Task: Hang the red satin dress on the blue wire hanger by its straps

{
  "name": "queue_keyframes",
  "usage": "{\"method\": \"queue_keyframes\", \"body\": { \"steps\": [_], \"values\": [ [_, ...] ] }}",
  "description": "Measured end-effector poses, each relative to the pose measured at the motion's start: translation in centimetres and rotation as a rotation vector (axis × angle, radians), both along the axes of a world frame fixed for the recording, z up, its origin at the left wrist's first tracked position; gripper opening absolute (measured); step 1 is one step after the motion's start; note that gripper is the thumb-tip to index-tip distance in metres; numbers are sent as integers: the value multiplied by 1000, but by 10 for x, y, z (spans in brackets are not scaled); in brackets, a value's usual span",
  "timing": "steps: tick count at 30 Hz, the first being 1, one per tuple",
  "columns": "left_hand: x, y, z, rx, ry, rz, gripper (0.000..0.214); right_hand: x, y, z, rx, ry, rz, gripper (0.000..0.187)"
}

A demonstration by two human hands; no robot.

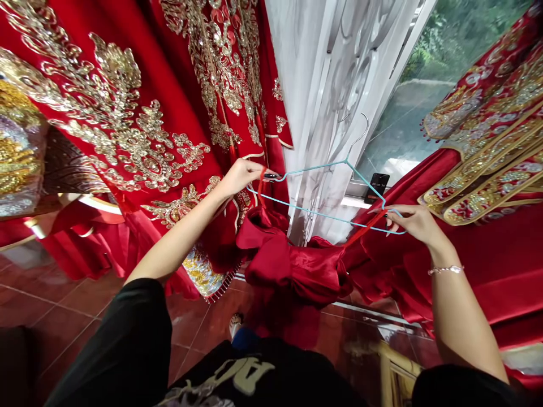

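Nearest: a black printed shirt (220, 379) and black sleeves, with a foot (235, 325) on the red tile floor (55, 299) and a piece of bamboo furniture (394, 376) low at right. Both forearms reach forward and slightly outward, elbows bent; a silver bracelet (445, 270) sits on the right wrist.

Left hand (240, 178): grip closed in a pinch on one end of a pale blue wire hanger (322, 212), beside a red strap (365, 229). Right hand (418, 223): fingers curled, grip closed on the opposite end of the hanger and on the strap. The hanger is held tilted between the hands, its hook up and toward the window.

Directly below, a gathered red satin garment (292, 265) fills the space between the arms. Beyond: a gold-embroidered red robe (127, 130) at left, embroidered panels (487, 158) at right, a white curtain (326, 102) at center, a phone (376, 186) on the sill, and a window (407, 130).
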State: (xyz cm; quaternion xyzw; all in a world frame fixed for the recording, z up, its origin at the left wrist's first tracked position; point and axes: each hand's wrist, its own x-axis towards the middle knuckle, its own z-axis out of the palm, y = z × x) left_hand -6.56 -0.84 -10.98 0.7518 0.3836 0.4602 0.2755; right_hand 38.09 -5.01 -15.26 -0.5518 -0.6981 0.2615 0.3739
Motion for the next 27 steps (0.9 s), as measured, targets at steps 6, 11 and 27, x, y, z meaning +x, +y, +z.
{"method": "queue_keyframes", "body": {
  "steps": [6, 11, 27],
  "values": [
    [5, 36, 27, -1, 444, -134, 6, -5, -3, -1, -15, 8, -19, 67],
    [-20, -2, 19, 273, 420, 82, 37, 3, -4, -11, 25, 36, 40, 57],
    [-19, -59, -105, -376, 593, -488, 44, -32, -22, -183, -310, -91, -37, 38]
  ]
}}
